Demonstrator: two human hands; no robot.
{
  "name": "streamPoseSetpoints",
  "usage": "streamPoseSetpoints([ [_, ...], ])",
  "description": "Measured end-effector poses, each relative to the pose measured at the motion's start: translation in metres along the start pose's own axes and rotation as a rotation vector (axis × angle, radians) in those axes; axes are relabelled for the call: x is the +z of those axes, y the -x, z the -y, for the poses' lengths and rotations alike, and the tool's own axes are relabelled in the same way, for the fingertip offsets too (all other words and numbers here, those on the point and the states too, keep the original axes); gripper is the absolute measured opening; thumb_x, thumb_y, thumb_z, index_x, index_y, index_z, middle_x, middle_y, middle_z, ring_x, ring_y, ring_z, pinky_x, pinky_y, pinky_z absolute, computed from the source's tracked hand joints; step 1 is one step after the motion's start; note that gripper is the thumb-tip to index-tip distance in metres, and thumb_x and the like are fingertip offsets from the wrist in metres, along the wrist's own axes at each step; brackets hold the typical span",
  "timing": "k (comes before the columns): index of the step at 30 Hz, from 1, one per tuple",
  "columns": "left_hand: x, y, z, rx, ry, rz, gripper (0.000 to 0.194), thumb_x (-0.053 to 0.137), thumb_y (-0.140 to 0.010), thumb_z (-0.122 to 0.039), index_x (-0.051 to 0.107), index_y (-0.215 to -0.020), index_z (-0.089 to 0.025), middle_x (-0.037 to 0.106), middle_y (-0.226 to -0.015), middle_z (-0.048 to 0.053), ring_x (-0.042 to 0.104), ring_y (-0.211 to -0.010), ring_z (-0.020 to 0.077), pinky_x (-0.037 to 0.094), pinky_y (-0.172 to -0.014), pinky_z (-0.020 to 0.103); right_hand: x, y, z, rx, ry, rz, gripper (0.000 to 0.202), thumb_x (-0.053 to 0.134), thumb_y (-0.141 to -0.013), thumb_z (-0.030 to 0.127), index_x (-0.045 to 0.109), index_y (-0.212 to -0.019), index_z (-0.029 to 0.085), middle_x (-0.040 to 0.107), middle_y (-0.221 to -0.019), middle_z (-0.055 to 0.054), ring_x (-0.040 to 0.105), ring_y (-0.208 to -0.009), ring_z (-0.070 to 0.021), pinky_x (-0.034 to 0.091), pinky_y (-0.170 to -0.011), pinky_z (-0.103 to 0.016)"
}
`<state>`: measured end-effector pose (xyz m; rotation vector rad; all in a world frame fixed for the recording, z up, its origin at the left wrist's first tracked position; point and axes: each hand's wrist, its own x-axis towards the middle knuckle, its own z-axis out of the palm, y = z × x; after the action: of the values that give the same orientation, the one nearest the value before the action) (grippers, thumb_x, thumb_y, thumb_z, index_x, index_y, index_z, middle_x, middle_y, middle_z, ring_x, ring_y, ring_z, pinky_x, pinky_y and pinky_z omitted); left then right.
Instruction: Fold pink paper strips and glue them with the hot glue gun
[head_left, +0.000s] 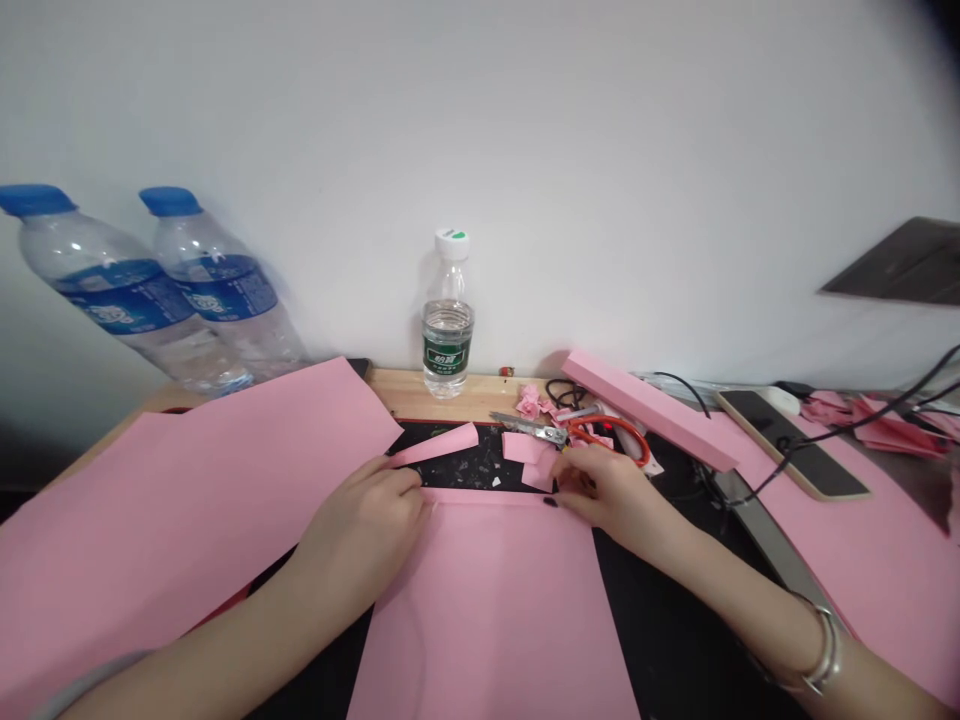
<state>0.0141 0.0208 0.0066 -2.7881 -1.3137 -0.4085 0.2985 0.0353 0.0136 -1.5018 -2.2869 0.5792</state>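
A sheet of pink paper (495,610) lies in front of me, its far edge turned over into a narrow folded strip (487,496). At the left end of that fold, my left hand (367,525) has its fingers curled and pressed on the paper. My right hand (619,500) pinches the fold's right corner between thumb and fingers; a dark nail shows there. Just beyond the right hand lie orange-handled scissors (551,432), blades pointing left. Small pink paper pieces (519,447) rest by the blades. A narrow pink strip (442,443) lies beyond my left hand.
A large pink sheet (187,510) covers the left side. Two blue-capped bottles (225,290) and a smaller white-capped bottle (448,340) stand by the wall. On the right are a long pink paper box (649,408), a phone (795,445), black cables (780,465) and crumpled pink scraps (892,425).
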Motion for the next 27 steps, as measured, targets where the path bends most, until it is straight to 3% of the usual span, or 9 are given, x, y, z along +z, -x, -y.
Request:
streamPoseSetpoints([
  [3,0.000,-0.008,0.000,-0.119,0.017,0.096,0.026,0.047,-0.087,-0.013,0.063,-0.067,-0.017,0.065,-0.071,0.005,0.061,-0.072,0.0210,0.049,-0.072,0.036,0.008,-0.009,0.001,0.051,-0.069,0.108,0.011,0.069,-0.070,0.012,0.060,-0.072,0.018,0.058,-0.067,0.003,0.054,-0.061,-0.0128,0.041,-0.053,-0.022],
  [6,0.002,-0.011,0.003,-0.160,0.095,0.113,0.017,0.052,-0.085,-0.014,0.060,-0.070,-0.017,0.065,-0.074,0.003,0.060,-0.072,0.0211,0.047,-0.068,0.035,0.010,-0.013,0.003,0.059,-0.123,0.145,0.013,0.070,-0.069,0.013,0.059,-0.065,0.018,0.055,-0.061,0.005,0.051,-0.056,-0.0110,0.037,-0.049,-0.021],
  [8,0.005,-0.011,0.005,-0.166,0.176,0.096,0.008,0.055,-0.083,-0.014,0.062,-0.081,-0.018,0.066,-0.081,0.003,0.061,-0.076,0.0215,0.048,-0.069,0.034,0.008,-0.015,0.005,0.041,-0.144,0.133,0.017,0.070,-0.070,0.014,0.056,-0.060,0.018,0.054,-0.058,0.005,0.049,-0.053,-0.0104,0.036,-0.047,-0.021],
  [11,0.008,-0.012,0.011,-0.134,0.284,0.053,0.013,0.057,-0.084,-0.015,0.065,-0.092,-0.019,0.069,-0.093,0.004,0.062,-0.086,0.0216,0.048,-0.077,0.035,0.007,-0.016,0.008,-0.018,-0.152,0.093,0.025,0.065,-0.075,0.016,0.052,-0.054,0.018,0.056,-0.059,0.003,0.051,-0.053,-0.0112,0.039,-0.048,-0.022],
  [16,0.012,-0.014,0.016,-0.100,0.388,0.041,0.021,0.052,-0.089,-0.018,0.071,-0.080,-0.021,0.069,-0.081,0.001,0.062,-0.076,0.0169,0.047,-0.072,0.029,0.010,-0.013,0.007,-0.196,-0.022,0.018,0.028,0.055,-0.083,0.011,0.055,-0.056,0.018,0.060,-0.064,0.000,0.056,-0.063,-0.0139,0.046,-0.062,-0.026],
  [22,0.021,-0.009,0.018,0.033,0.214,-0.067,0.029,0.045,-0.093,-0.017,0.072,-0.083,-0.020,0.068,-0.074,0.003,0.061,-0.072,0.0192,0.047,-0.069,0.033,0.019,-0.006,0.006,-0.336,0.138,-0.076,0.021,0.048,-0.090,0.010,0.068,-0.087,0.015,0.064,-0.087,-0.008,0.060,-0.081,-0.0174,0.048,-0.073,-0.028],
  [27,0.023,-0.004,0.017,0.135,0.084,-0.159,0.028,0.041,-0.092,-0.011,0.069,-0.095,-0.015,0.069,-0.082,0.007,0.063,-0.076,0.0211,0.051,-0.069,0.036,0.024,-0.001,0.009,-0.402,0.348,-0.138,0.029,0.042,-0.095,0.015,0.068,-0.082,0.015,0.064,-0.079,-0.007,0.058,-0.075,-0.0183,0.047,-0.067,-0.029],
])
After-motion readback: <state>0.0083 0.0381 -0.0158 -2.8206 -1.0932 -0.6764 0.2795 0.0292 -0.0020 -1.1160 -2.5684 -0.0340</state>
